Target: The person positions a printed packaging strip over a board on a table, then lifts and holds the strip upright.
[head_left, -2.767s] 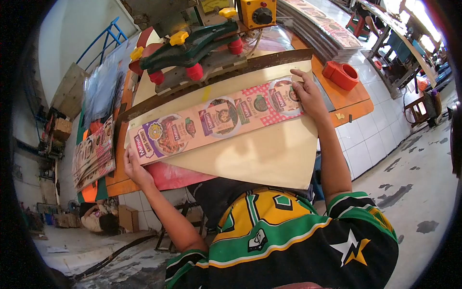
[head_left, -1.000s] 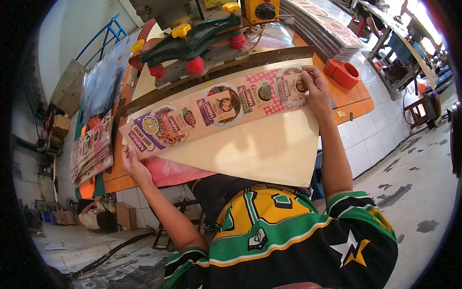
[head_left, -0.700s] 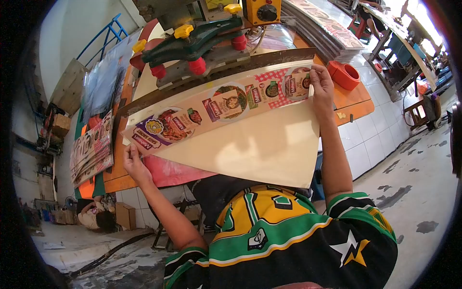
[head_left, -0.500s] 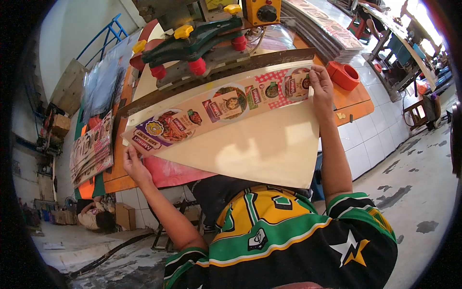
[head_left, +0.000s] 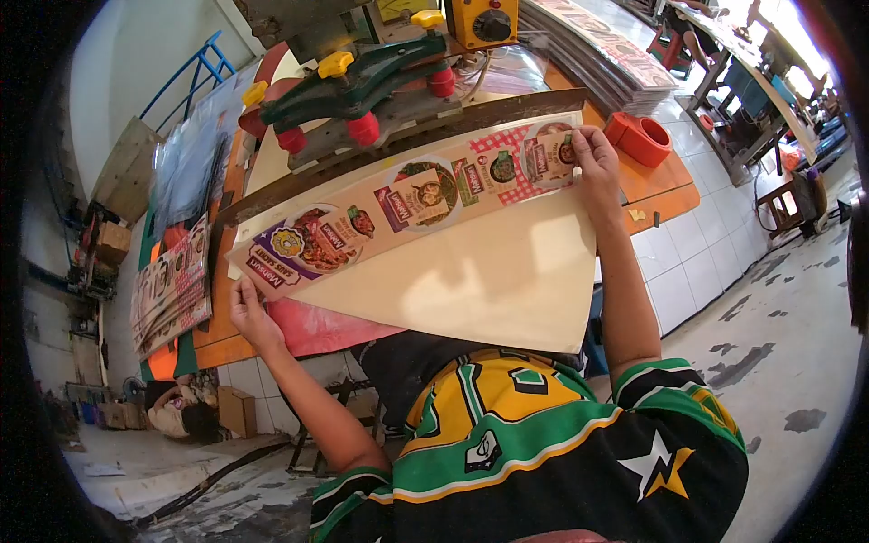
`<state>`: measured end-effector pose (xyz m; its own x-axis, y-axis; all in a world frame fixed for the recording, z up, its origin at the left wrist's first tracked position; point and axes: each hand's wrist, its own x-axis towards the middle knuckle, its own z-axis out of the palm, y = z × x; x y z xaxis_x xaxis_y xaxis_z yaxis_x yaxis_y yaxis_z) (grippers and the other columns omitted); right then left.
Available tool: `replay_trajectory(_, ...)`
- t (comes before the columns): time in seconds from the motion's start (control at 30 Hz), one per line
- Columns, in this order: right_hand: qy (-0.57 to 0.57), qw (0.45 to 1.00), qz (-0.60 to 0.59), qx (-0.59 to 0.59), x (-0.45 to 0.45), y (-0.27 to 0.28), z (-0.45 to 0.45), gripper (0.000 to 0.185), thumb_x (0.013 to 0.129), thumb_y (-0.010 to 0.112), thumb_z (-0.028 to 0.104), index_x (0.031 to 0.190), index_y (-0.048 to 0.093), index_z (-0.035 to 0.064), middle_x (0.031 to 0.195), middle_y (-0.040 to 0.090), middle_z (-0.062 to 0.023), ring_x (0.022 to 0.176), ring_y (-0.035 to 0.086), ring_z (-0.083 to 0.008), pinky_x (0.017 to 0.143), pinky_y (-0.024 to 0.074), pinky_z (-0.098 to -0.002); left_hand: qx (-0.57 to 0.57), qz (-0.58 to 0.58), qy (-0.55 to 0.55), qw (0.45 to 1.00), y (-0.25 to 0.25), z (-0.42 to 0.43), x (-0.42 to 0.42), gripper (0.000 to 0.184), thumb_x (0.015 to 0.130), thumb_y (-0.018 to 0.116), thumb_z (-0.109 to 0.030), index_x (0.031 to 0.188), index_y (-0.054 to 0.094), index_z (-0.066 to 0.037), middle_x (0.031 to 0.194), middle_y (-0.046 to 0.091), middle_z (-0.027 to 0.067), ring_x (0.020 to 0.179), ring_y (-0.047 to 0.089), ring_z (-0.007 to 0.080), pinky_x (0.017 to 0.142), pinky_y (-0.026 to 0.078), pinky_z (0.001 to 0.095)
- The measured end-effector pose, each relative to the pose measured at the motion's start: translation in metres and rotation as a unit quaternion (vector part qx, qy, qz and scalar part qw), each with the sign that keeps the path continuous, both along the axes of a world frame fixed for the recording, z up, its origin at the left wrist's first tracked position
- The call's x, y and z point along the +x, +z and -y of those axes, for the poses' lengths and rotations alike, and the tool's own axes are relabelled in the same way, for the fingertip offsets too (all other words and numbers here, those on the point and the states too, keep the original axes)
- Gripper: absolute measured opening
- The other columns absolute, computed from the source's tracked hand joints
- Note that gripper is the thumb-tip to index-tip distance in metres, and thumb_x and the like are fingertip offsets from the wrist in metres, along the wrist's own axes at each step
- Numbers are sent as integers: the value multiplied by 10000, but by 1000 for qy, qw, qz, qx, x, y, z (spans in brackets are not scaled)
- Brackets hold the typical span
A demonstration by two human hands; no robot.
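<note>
A long printed strip (head_left: 362,215) with food pictures and "Mahsuri" labels stretches between my two hands, looking like glossy plastic or card. My left hand (head_left: 253,317) pinches its lower left corner. At the upper right end, my right hand (head_left: 596,163) grips the other end between thumb and fingers. Beneath the strip lies a cream sheet (head_left: 489,271), hanging over the front edge of the work table. Just beyond the strip stands a press machine (head_left: 358,100) with a dark green bar, yellow knobs and red feet, behind a long metal edge (head_left: 407,136).
An orange-red tape roll (head_left: 638,138) rests at the table's right. Stacked printed strips (head_left: 172,281) lie on the left, near clear plastic sheets (head_left: 186,172). More printed stacks (head_left: 602,45) stand behind. A yellow control box (head_left: 486,24) sits by the press. Another person (head_left: 186,416) is low at left.
The right end of the strip has shifted slightly left and down with my right hand. My left hand still holds its corner, nearly in place. The view has shifted a little.
</note>
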<state>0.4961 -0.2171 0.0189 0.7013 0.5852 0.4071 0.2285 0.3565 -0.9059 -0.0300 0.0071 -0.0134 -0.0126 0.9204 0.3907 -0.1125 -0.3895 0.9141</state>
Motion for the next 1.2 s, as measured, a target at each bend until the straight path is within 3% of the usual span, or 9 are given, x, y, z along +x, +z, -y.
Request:
replay_trajectory(0.5,1,1000,-1,-21,-3,1,2,201,1027,558,164,1123,619,-3,1024,666,-59,921,620,-102,823,507,-254,-5,-10,16,1000,0,3,1,238,1013,609,-206,1072,643,21,997,669,39,881,603,91,805,489,247)
replay_trajectory(0.7,9,1000,1,-19,0,2,-1,201,1025,561,152,1133,617,-8,975,668,-46,876,619,-92,796,508,-246,-6,-32,26,999,3,3,2,230,1013,607,-203,1059,644,19,986,670,33,874,603,89,797,484,236)
replay_trajectory(0.77,8,999,4,-35,0,3,-2,177,1031,555,143,1119,628,7,934,646,5,821,581,-49,748,477,-203,-2,-35,29,999,4,2,3,230,1012,607,-203,1057,643,20,982,670,33,873,604,88,796,486,236)
replay_trajectory(1.2,12,999,-8,-33,2,1,-3,172,1026,565,129,1119,628,-2,898,625,10,791,552,-46,732,459,-199,1,-42,38,998,3,-2,4,230,1008,614,-198,1043,656,25,977,679,42,872,608,95,810,493,244)
